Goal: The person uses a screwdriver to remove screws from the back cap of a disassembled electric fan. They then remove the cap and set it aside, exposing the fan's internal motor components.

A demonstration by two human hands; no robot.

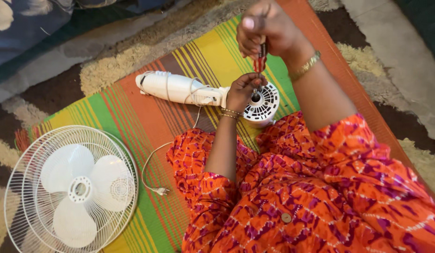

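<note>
Smooth white plastic fan motor housing [260, 105] with a slotted round face lies on a striped woven mat [133, 112] over shaggy carpet [105, 70]. The left hand [243, 91] closes around its centre; the right hand [264, 29] grips a red-handled screwdriver [260, 58] upright above it. A white wire fan cage [70, 187] lies well apart.

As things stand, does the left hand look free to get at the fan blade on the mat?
Probably not right away: the left hand grips the white motor housing while the right hand holds a screwdriver to it. Nothing lies across the way to the fan blade.
</note>
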